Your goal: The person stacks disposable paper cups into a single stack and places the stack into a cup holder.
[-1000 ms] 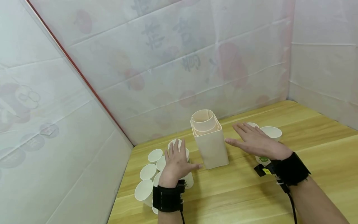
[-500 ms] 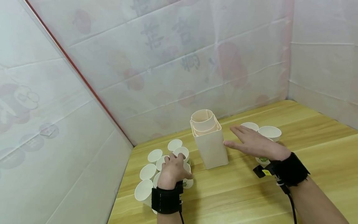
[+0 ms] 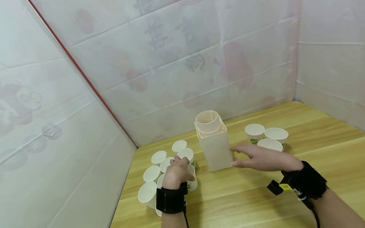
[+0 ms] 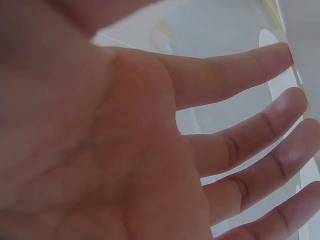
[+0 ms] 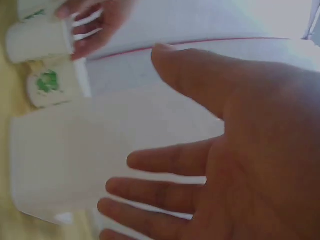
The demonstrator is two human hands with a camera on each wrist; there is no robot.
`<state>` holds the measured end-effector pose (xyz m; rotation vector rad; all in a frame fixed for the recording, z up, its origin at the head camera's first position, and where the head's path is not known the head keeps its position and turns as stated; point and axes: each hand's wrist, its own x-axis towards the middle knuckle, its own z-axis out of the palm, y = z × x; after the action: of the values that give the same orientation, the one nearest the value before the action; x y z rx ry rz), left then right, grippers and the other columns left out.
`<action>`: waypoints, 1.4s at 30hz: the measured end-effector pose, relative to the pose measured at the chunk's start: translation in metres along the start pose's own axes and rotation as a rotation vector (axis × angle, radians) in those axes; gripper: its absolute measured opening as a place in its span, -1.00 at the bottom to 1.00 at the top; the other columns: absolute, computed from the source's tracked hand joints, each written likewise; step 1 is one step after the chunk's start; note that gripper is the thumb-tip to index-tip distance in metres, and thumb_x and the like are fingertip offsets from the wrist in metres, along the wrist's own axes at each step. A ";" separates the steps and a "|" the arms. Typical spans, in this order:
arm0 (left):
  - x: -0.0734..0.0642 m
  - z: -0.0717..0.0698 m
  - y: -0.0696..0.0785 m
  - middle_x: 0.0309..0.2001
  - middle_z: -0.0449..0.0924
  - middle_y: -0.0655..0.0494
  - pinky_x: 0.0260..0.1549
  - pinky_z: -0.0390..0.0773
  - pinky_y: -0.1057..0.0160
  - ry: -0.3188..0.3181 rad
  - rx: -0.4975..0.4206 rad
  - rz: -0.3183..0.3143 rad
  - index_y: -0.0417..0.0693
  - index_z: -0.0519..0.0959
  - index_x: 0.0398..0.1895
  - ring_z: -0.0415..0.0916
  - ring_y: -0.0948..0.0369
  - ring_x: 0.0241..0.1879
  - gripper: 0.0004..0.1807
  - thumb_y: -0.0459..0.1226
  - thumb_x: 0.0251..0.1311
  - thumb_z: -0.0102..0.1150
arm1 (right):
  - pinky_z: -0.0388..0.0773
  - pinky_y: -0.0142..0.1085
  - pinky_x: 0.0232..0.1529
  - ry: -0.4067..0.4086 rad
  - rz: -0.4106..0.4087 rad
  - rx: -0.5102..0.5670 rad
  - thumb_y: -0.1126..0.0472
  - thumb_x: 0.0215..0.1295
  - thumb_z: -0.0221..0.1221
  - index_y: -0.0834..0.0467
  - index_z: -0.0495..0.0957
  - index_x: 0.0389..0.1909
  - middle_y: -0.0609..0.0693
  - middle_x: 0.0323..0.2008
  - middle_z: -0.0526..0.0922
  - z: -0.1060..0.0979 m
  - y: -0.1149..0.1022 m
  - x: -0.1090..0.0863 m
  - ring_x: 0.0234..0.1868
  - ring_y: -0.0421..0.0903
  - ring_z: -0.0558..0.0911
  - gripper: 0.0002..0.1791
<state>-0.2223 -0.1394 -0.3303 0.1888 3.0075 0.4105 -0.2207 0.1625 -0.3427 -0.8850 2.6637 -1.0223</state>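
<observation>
My left hand (image 3: pixel 176 174) reaches down over a white paper cup (image 3: pixel 193 185) with a green print, its thumb and fingertips around the rim. In the right wrist view, the left hand's fingers (image 5: pixel 90 47) meet that cup's rim from two sides. My right hand (image 3: pixel 262 160) hovers with extended, spread fingers beside the tall cream square box (image 3: pixel 216 153), fingertips close to its right side; whether they touch is unclear. A round cream tube (image 3: pixel 208 125) stands inside the box. The left palm (image 4: pixel 135 145) has nothing against it.
Several white paper cups (image 3: pixel 147 192) stand upright in a cluster at the left of the wooden table (image 3: pixel 228 202). To the right stand three more paper cups (image 3: pixel 254 132). White sheeting (image 3: pixel 171 79) hangs behind and at both sides.
My left hand has come down and bent its fingers around a cup's rim. The right hand has lowered and turned beside the box, uncovering the right-hand cups. Box and cups stay in place.
</observation>
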 end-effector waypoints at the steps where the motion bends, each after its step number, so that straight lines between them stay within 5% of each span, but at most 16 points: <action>1: 0.001 0.000 0.001 -0.21 0.38 -0.17 -0.21 0.42 -0.10 -0.004 0.004 -0.003 -0.19 0.56 -0.26 0.29 -0.07 -0.22 -0.56 -0.22 -0.15 0.59 | 0.41 0.20 0.24 -0.014 -0.020 0.018 -0.24 0.41 0.06 0.21 0.27 0.43 0.18 0.39 0.38 0.003 0.002 0.000 0.40 0.24 0.35 -0.23; 9: 0.005 0.004 0.005 -0.22 0.41 -0.19 -0.19 0.47 -0.12 -0.005 0.048 -0.009 -0.26 0.59 -0.31 0.37 -0.08 -0.19 -0.54 -0.17 -0.18 0.62 | 0.55 -0.10 0.17 -0.093 -0.091 0.132 -0.15 0.45 0.07 0.08 0.40 0.33 0.06 0.28 0.53 0.044 0.026 0.006 0.28 0.12 0.52 -0.43; 14: 0.005 0.004 0.005 -0.25 0.40 -0.19 -0.19 0.46 -0.12 0.014 0.055 -0.014 -0.27 0.58 -0.33 0.33 -0.08 -0.20 -0.52 -0.15 -0.20 0.63 | 0.51 -0.39 0.15 -0.105 -0.112 0.361 0.00 0.47 0.10 0.15 0.41 0.29 0.16 0.24 0.53 0.072 0.047 0.016 0.27 0.14 0.51 -0.52; 23: 0.003 0.004 0.005 -0.34 0.39 -0.12 -0.21 0.41 -0.08 0.023 0.082 -0.013 -0.20 0.57 -0.39 0.28 -0.08 -0.24 -0.56 -0.13 -0.19 0.61 | 0.55 -0.43 0.13 -0.065 -0.174 0.633 0.23 0.50 0.03 0.37 0.35 0.25 0.41 0.22 0.43 0.099 0.070 0.030 0.25 0.26 0.48 -0.58; 34: 0.003 0.002 0.009 -0.28 0.43 -0.13 -0.16 0.49 -0.14 -0.023 0.051 -0.018 -0.22 0.58 -0.32 0.43 -0.12 -0.21 -0.59 -0.15 -0.11 0.55 | 0.54 -0.41 0.15 -0.045 -0.192 0.645 0.27 0.49 0.05 0.38 0.31 0.29 0.42 0.23 0.41 0.103 0.073 0.030 0.25 0.17 0.50 -0.56; 42: 0.000 -0.001 0.015 -0.12 0.53 -0.08 -0.18 0.51 -0.07 -0.031 -0.021 0.090 -0.14 0.61 -0.07 0.49 0.00 -0.16 -0.55 -0.05 0.03 0.36 | 0.53 -0.42 0.16 -0.044 -0.193 0.635 0.25 0.47 0.09 0.36 0.31 0.29 0.41 0.24 0.41 0.106 0.077 0.031 0.25 0.19 0.49 -0.53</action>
<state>-0.2206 -0.1259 -0.3251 0.3267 2.9706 0.4432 -0.2466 0.1306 -0.4709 -0.9951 2.0210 -1.7234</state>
